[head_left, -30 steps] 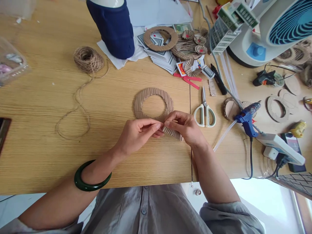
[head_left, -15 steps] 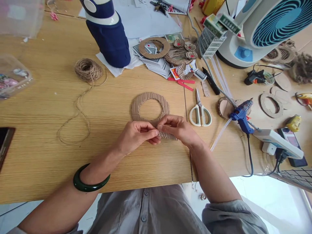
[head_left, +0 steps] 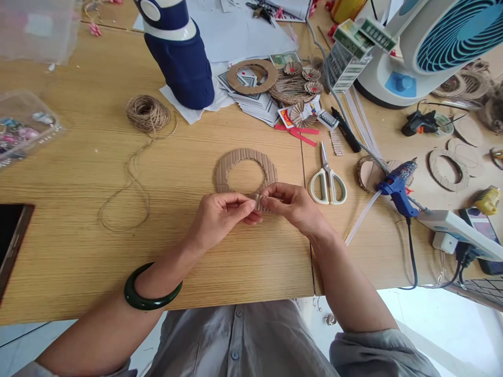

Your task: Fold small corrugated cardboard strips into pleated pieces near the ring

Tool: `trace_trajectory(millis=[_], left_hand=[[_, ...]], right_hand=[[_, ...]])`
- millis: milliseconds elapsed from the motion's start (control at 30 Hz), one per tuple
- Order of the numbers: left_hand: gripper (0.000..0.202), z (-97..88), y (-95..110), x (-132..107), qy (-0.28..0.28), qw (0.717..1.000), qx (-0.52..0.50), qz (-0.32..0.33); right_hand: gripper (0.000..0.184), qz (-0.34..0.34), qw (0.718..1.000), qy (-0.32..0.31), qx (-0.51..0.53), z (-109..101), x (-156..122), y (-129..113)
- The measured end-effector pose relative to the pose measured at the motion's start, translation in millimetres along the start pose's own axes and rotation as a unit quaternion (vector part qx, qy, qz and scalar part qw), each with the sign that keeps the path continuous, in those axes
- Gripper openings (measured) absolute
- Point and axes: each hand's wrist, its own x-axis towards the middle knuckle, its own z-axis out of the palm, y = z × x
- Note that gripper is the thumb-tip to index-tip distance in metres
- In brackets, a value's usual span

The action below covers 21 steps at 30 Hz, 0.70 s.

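Between my two hands is a small strip of corrugated cardboard (head_left: 259,201). My left hand (head_left: 226,213) pinches its left end with thumb and fingers. On the other end, my right hand (head_left: 290,205) is closed too, its fingertips close to the left thumb. Much of the strip is hidden by the fingers. Just beyond the hands a corrugated cardboard ring (head_left: 228,166) lies flat on the table, its near edge partly covered by them. White-handled scissors (head_left: 327,180) lie to the right of my right hand, blades pointing away and slightly apart.
A ball of jute twine (head_left: 147,112) trails a loose loop at left. Behind stand a dark blue bottle (head_left: 178,68) and a pile of playing cards (head_left: 255,109). A blue glue gun (head_left: 396,186), a power strip (head_left: 463,233) and a fan (head_left: 401,68) occupy the right. A phone (head_left: 11,235) lies far left.
My right fingers have shifted along the cardboard strip, and less of it shows below them. The whole view has moved slightly, so the table things appear a little further right.
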Motion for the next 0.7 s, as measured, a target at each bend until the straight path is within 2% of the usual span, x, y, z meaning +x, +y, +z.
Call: trace_trajectory(millis=[200,400,567,700], left_hand=[[0.014,-2.4,-3.0,0.7,0.007,1.000,0.020,0.002],[0.018,0.0,1.8,-2.7,0.008,0.997,0.074,0.020],[0.017,0.6,2.0,-5.6,0.032,0.983,0.169,0.069],[0.018,-1.5,-2.7,-6.0,0.022,0.966,0.230,0.115]], right_hand=[[0.023,0.015,1.000,-0.006,-0.001,1.8,0.8,2.8],[0.030,0.003,1.000,0.006,0.011,3.7,1.7,3.4],[0.036,0.019,0.999,0.024,0.014,7.5,2.0,4.5],[0.037,0.023,0.999,0.036,0.003,9.1,1.2,6.6]])
